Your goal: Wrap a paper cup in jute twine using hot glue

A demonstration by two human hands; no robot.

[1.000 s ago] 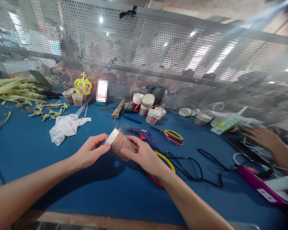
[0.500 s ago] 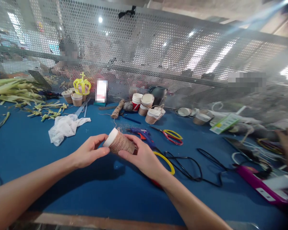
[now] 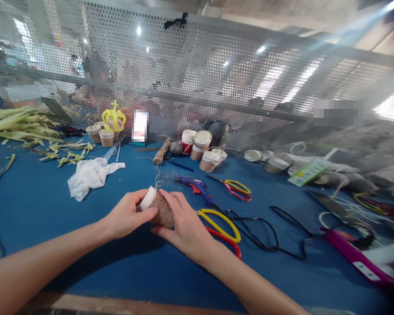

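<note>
Between my hands is a paper cup (image 3: 162,211) wound with brown twine, tilted with its bare white end to the left. My left hand (image 3: 128,214) grips that white end between thumb and fingers. My right hand (image 3: 182,223) is wrapped round the twine-covered part. A loose strand of twine (image 3: 158,177) runs from the cup up toward a twine spool (image 3: 162,151) lying behind it. Close to the right hand lie a blue glue gun (image 3: 197,187) and scissors with yellow and red handles (image 3: 221,223), their blades hidden by my hand.
Smaller scissors (image 3: 234,187) lie behind the glue gun, whose black cord (image 3: 262,227) loops right toward a purple power strip (image 3: 354,251). Several twine-wrapped cups (image 3: 210,159) stand along the perforated metal screen (image 3: 190,65). A white cloth (image 3: 88,175) and plant strips (image 3: 19,124) are at left.
The cup has moved slightly down and turned in my hands. My right hand has shifted lower and to the left, showing more of the scissors' handles. The person's hand at far right is gone.
</note>
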